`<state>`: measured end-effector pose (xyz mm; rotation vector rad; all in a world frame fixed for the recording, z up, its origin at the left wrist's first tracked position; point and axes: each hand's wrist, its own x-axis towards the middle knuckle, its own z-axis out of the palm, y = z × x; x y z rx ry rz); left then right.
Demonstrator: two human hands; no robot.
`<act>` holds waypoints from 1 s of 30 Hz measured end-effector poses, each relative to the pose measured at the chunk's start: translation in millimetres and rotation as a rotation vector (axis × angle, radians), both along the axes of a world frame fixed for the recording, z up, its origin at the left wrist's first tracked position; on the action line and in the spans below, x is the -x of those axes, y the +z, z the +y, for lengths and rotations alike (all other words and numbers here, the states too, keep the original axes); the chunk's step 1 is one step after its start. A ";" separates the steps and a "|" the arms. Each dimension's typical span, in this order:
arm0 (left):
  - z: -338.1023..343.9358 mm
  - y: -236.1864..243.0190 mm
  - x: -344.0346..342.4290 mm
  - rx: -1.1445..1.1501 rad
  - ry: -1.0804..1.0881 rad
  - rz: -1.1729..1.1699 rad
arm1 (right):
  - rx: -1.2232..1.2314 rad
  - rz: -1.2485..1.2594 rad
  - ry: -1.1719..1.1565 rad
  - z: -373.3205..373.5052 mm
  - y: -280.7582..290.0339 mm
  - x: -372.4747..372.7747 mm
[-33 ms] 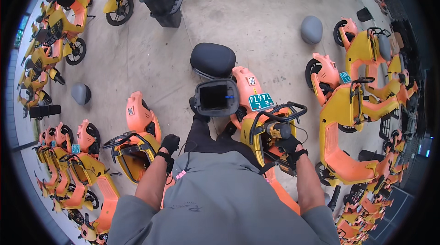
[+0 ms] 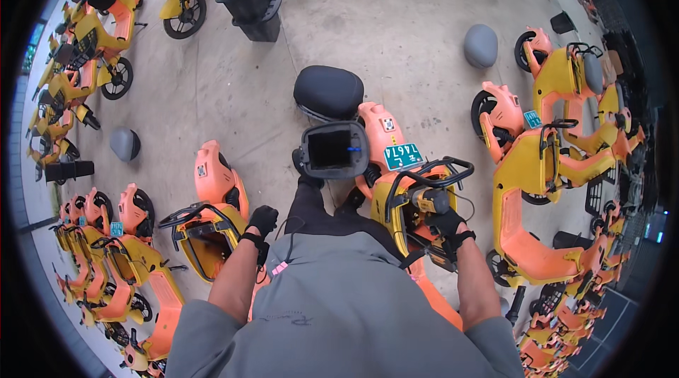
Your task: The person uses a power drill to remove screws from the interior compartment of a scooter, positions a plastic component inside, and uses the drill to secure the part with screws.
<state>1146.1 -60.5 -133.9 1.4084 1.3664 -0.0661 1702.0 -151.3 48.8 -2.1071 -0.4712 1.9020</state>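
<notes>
My right hand [image 2: 444, 224], in a black glove, is wrapped round the handle of a yellow and black cordless drill [image 2: 430, 201]. The drill's front end points into the opened seat area of an orange and yellow scooter [image 2: 384, 201], under its black rear rail [image 2: 453, 169]. Its battery base shows below the hand. My left hand [image 2: 264, 219], also gloved, is closed in a fist beside another scooter [image 2: 216, 180] with its seat area open. Whether anything lies inside that fist is hidden. In front of me are a black seat [image 2: 329, 91] and a dark grey rounded frame [image 2: 311, 155] with a blue bit inside.
Rows of similar scooters line the left [image 2: 106, 45] and right [image 2: 527, 205]. Grey seats lie on the concrete floor, one at left [image 2: 125, 144] and one at far right [image 2: 481, 45]. A stack of black bins [image 2: 258, 17] stands at the back.
</notes>
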 end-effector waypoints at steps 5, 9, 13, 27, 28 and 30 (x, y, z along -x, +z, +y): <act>16.5 19.8 -16.2 0.054 0.004 0.029 | -0.049 -0.030 -0.077 -1.2 17.2 9.4; 36.7 68.0 -48.3 0.323 0.278 0.137 | -0.094 0.028 -0.129 -17.4 4.5 5.9; 26.5 39.9 -22.7 0.132 0.110 0.192 | -0.066 0.020 -0.119 -23.4 -6.9 6.7; 70.4 132.0 -204.3 -0.367 -0.532 0.128 | -0.261 0.004 -0.134 -50.4 -10.8 17.8; 65.0 115.6 -213.8 -0.454 -0.521 0.037 | -0.300 0.007 -0.131 -48.3 -7.7 20.9; 60.7 135.5 -255.3 -0.524 -0.588 -0.048 | -0.278 0.051 -0.193 -47.7 1.6 27.8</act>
